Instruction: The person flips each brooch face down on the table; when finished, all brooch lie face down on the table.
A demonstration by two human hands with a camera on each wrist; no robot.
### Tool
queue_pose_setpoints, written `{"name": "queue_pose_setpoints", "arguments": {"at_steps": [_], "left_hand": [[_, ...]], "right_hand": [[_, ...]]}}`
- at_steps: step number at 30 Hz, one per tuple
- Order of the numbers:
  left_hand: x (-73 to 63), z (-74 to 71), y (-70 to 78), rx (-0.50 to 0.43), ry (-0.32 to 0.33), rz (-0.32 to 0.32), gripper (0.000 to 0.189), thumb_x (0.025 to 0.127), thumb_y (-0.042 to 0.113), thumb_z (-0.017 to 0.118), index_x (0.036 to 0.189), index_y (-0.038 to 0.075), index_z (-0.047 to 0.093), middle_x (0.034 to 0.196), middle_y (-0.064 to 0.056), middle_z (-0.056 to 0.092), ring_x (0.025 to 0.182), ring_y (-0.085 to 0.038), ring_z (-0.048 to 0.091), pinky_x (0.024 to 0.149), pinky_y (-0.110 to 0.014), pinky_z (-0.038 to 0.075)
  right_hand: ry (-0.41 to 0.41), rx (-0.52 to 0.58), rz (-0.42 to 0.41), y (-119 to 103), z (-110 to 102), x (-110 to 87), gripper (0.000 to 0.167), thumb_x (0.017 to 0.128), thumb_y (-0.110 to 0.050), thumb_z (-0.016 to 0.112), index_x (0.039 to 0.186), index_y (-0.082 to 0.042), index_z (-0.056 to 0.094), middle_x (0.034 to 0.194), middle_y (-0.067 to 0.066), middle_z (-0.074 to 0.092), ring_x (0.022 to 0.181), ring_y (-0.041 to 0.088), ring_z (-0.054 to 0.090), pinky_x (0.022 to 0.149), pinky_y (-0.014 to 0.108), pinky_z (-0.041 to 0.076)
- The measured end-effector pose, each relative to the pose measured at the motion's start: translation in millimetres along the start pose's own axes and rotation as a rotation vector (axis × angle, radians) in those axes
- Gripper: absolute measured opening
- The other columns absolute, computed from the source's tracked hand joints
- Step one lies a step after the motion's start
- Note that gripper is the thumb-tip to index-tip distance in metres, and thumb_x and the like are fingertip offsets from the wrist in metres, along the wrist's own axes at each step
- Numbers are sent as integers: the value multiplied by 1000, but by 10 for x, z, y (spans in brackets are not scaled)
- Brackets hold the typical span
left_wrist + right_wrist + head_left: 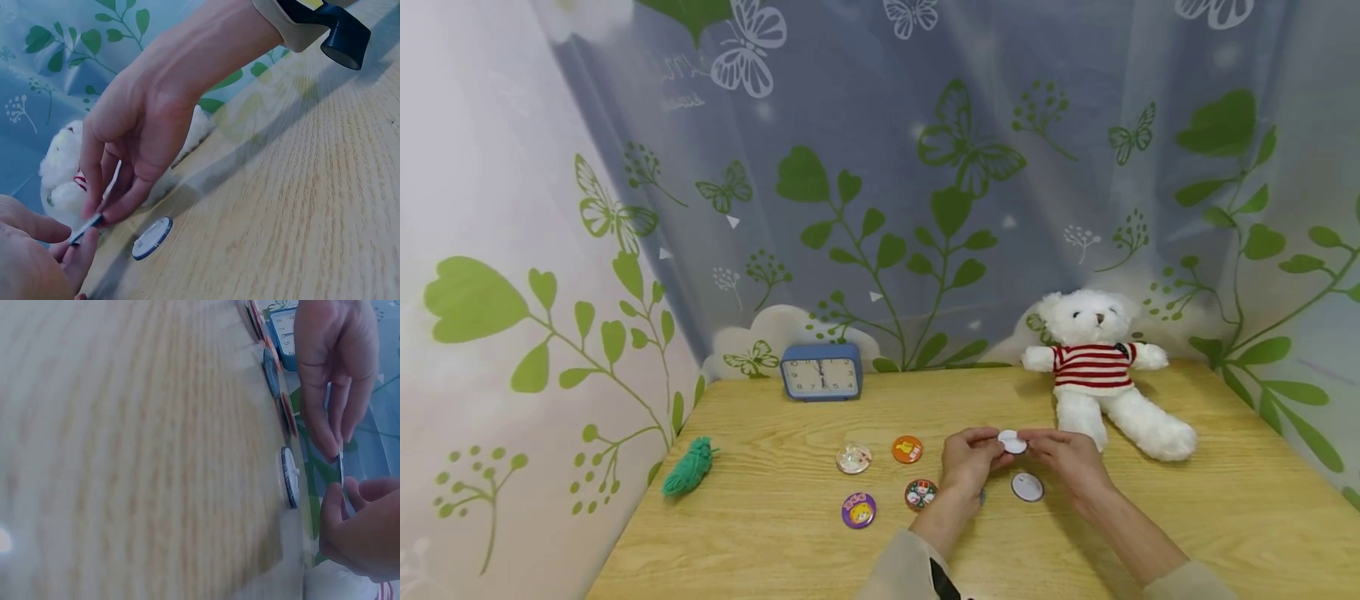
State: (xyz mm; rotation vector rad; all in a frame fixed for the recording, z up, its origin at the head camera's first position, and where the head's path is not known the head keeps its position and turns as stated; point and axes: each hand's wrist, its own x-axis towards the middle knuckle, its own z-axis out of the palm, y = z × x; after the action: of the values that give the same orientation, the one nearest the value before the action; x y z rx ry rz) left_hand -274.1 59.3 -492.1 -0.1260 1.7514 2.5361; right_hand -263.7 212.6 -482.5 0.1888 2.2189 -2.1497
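Fingers and thumbs of both my left hand [966, 467] and my right hand [1072, 468] pinch a small round badge [1012, 442] from opposite sides, its white face toward the head camera. Edge-on in the left wrist view, that badge shows a dark rim, and a thin white strip [113, 180] stands up by the right fingers. Below the hands, another round badge [1027, 487] lies on the wooden table with its white back up. Close to the left wrist are a dark badge with a printed figure [921, 494] and a bluish one [982, 497], mostly hidden by that wrist.
Left of the hands lie an orange badge [907, 450], a pale shiny one [853, 458] and a purple one [858, 510]. Green yarn [689, 468] is at the far left. A blue clock [822, 372] and a white teddy bear [1093, 367] are by the back curtain.
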Motion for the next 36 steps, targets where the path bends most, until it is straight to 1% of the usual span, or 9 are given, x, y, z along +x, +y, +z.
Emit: {"name": "queue_pose_setpoints", "arguments": {"at_steps": [2, 4, 8, 11, 14, 20, 26, 31, 36], "left_hand": [[7, 17, 1, 16, 13, -6, 19, 86, -19, 65, 103, -16, 69, 93, -19, 70, 78, -22, 72, 76, -31, 64], [8, 36, 8, 44, 25, -19, 18, 86, -17, 64, 102, -16, 70, 93, -20, 70, 77, -20, 72, 77, -32, 64], [0, 56, 30, 108, 40, -46, 20, 85, -13, 62, 103, -14, 72, 91, -17, 71, 70, -12, 65, 77, -31, 63], [5, 68, 47, 128, 42, -63, 22, 88, -8, 61, 106, -14, 72, 90, -14, 71, 70, -10, 62, 76, -28, 61], [14, 74, 45, 151, 36, -62, 23, 90, -5, 61, 108, -13, 72, 87, -11, 70, 71, -10, 61, 74, -25, 60], [27, 68, 20, 203, 26, -45, 24, 89, -3, 61, 108, -13, 72, 85, -8, 67, 70, -9, 58, 74, -24, 57], [6, 74, 11, 218, 20, -45, 23, 90, -1, 61, 107, -12, 72, 84, -6, 66, 71, -9, 57, 73, -23, 56], [-13, 73, 3, 251, 21, -32, 26, 90, 1, 61, 109, -13, 71, 89, -12, 70, 76, -13, 62, 74, -25, 57], [-14, 55, -2, 294, 19, -19, 28, 90, 3, 62, 111, -12, 72, 96, -14, 71, 81, -17, 64, 80, -32, 59]], "right_hand": [[-2, 30, 5, 22, -10, 8, 36, 105, -3, 53, 133, 20, 57, 124, 14, 71, 96, 1, 68, 92, 23, 58], [-5, 61, 10, 37, -23, 9, 37, 106, -4, 52, 133, 21, 55, 122, 13, 72, 97, 3, 68, 92, 23, 58], [-16, 113, 26, 38, -43, -11, 40, 108, -5, 47, 136, 22, 52, 120, 13, 72, 98, 6, 70, 93, 25, 58], [-29, 127, 28, 42, -51, -15, 41, 109, -5, 42, 138, 23, 48, 120, 14, 71, 99, 6, 70, 95, 26, 58], [-34, 127, 21, 56, -58, -6, 42, 109, -4, 40, 138, 24, 47, 120, 15, 71, 99, 7, 70, 95, 26, 58], [-45, 137, 15, 93, -70, 11, 41, 108, -3, 41, 135, 27, 48, 116, 15, 73, 96, 8, 71, 91, 26, 59], [-39, 131, 16, 101, -78, 9, 41, 107, -2, 41, 137, 26, 47, 118, 14, 72, 96, 6, 70, 91, 26, 59], [-43, 99, 13, 107, -96, 1, 42, 108, -3, 40, 139, 25, 45, 124, 17, 70, 98, 5, 70, 92, 25, 59], [-55, 81, 3, 103, -97, -16, 43, 108, -4, 40, 140, 24, 44, 129, 20, 68, 101, 4, 68, 94, 24, 57]]}}
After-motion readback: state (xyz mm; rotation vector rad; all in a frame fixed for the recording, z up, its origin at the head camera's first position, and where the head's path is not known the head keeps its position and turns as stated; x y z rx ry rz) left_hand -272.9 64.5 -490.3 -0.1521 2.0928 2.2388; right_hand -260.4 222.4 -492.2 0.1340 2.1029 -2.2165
